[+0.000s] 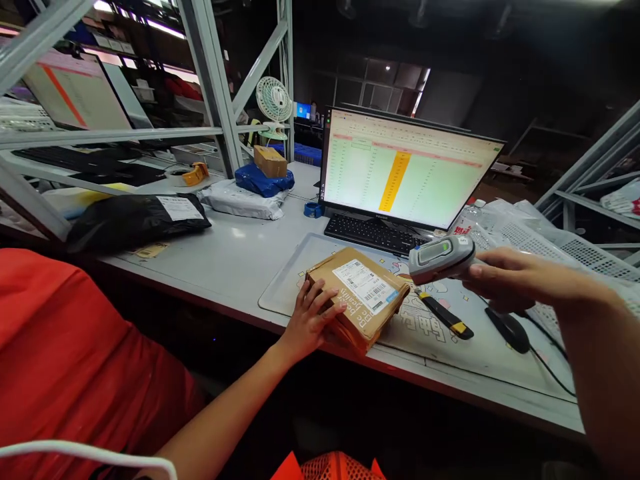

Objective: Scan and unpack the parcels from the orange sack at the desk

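My left hand (pixel 313 317) grips the near left edge of a brown cardboard box (pixel 357 320), its fingers spread over the top. The box lies on the desk mat (pixel 280 287) at the front edge, and a white shipping label (pixel 366 285) with a barcode faces up. My right hand (pixel 510 277) is closed round a grey handheld barcode scanner (pixel 443 257), held in the air to the right of the box. The scanner's front end points left, over the box's right side. A black and yellow utility knife (pixel 445 315) lies on the mat below the scanner.
Behind the box stand a keyboard (pixel 370 232) and a lit monitor (pixel 410 167). A black mouse (pixel 507 329) lies right. Parcels are piled at the back left, with a black bag (pixel 140 220) nearer. A person in red (pixel 75 360) is close on the left.
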Demonstrator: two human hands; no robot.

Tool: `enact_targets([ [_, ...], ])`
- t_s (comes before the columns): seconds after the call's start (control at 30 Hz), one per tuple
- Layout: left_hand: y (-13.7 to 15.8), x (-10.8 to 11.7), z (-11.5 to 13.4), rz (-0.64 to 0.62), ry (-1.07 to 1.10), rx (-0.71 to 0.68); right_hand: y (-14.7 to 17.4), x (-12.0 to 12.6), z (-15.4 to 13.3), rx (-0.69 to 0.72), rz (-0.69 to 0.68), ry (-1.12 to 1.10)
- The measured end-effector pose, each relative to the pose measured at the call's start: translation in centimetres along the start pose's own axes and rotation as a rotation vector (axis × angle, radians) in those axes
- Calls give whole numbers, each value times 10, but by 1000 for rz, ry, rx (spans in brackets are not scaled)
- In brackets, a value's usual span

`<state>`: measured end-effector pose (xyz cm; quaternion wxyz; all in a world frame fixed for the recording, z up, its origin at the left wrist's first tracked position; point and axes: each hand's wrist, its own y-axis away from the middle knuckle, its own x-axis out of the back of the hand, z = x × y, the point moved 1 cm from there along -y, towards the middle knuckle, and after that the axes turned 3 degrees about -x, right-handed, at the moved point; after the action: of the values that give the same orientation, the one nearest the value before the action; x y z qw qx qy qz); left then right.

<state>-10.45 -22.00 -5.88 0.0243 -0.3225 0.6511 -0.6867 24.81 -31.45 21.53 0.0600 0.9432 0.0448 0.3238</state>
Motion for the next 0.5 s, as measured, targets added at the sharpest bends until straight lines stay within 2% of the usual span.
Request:
enact_targets([
  [0.03,1,-1,0,23,-1,23,-5,-4,6,-66,-79,-3],
  [0.07,2,-2,0,57,-4,52,-12,-6,16,-94,-90,8],
  [0.13,4,-5,-1,142,-7,128,-29,-6,42,-61,65,104],
  [0.2,3,-7,-7,244,22,263,-47,-5,77,-61,292,295],
  [0.3,1,-1,-27,339,277,634,-68,-10,132,-131,596,578],
  [0.37,2,6,-44,357,474,844,-74,-20,163,-170,696,675],
  [0.4,3,10,-51,357,528,905,-75,-27,175,-187,725,696],
  [0.5,6,17,-66,299,548,981,-74,-40,197,-240,779,705],
])
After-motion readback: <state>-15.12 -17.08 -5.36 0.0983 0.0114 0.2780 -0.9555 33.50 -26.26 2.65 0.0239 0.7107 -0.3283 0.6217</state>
